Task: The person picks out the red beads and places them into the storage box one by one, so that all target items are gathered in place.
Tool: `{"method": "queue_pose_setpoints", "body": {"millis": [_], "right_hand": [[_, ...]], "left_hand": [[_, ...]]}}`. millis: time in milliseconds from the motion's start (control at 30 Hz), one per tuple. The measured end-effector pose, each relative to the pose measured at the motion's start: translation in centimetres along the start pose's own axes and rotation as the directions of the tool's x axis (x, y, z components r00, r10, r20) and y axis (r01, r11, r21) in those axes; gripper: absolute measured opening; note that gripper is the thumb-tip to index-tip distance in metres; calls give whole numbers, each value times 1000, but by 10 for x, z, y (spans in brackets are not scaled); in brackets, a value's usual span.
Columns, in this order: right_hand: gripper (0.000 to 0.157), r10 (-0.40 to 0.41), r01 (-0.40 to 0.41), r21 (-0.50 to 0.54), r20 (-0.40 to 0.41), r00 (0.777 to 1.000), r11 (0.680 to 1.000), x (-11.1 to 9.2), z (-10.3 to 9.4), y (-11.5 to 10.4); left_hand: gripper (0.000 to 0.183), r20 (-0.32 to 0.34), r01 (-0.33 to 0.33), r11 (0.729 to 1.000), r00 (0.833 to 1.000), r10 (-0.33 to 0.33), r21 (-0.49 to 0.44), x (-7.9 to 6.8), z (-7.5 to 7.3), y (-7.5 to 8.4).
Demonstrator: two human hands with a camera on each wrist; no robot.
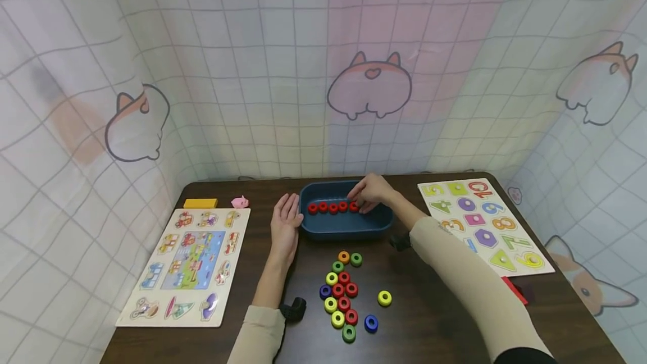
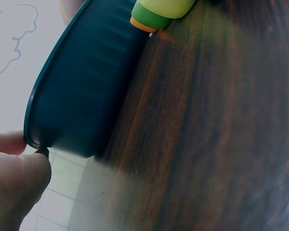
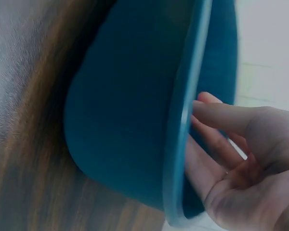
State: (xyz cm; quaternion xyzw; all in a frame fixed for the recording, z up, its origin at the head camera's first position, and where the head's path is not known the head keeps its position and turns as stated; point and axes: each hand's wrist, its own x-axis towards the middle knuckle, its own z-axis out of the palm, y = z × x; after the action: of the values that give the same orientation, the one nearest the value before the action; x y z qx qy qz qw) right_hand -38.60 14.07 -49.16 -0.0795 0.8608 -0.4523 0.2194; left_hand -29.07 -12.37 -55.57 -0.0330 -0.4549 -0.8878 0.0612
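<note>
Plainly, both hands are at the blue plastic tray (image 1: pixel 349 232), which stands near the far edge of the dark wooden table (image 1: pixel 429 308). The left hand (image 1: pixel 285 228) lies along its left end, fingers straight and close together, the thumb apart from them and against the tray near the rim.

The right hand (image 1: pixel 375 189) reaches over the right end into the tray, its fingers slightly bent and parted, the tips at the right end of a row of red rings (image 1: pixel 333 210). Whether they pinch the last ring I cannot tell; the right wrist view hides the tips behind the tray's wall.

In front of the tray lies a cluster of loose rings (image 1: pixel 351 285), red, yellow, green, orange and blue, with a yellow ring (image 1: pixel 380 299) and a blue ring (image 1: pixel 366 324) apart to the right. A vehicle puzzle board (image 1: pixel 237 223) lies left, a number puzzle board (image 1: pixel 485 226) right.
</note>
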Motion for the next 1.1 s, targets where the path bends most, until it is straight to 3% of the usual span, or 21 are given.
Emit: {"method": "queue_pose_setpoints", "body": {"millis": [233, 467, 567, 700, 867, 1100], "right_hand": [[29, -142, 137, 104, 47, 989, 985, -43, -5, -13], [26, -249, 223, 147, 194, 949, 964, -89, 24, -26], [25, -242, 208, 148, 279, 929, 967, -99, 43, -23], [19, -209, 201, 58, 359, 910, 978, -107, 69, -14], [14, -179, 199, -21, 346, 921, 980, -111, 89, -5], [15, -163, 196, -66, 339, 927, 978, -115, 99, 3]], "left_hand": [[66, -8, -6, 1000, 1000, 6, 10, 2, 0, 3], [65, -10, -11, 1000, 1000, 11, 21, 1, -1, 9], [66, -9, -8, 1000, 1000, 9, 26, 2, -1, 9], [64, -5, -1, 1000, 1000, 2, 29, 1, 0, 8], [64, -3, -12, 1000, 1000, 12, 15, -1, 1, 5], [66, -5, -4, 1000, 1000, 4, 17, -1, 1, -1]]}}
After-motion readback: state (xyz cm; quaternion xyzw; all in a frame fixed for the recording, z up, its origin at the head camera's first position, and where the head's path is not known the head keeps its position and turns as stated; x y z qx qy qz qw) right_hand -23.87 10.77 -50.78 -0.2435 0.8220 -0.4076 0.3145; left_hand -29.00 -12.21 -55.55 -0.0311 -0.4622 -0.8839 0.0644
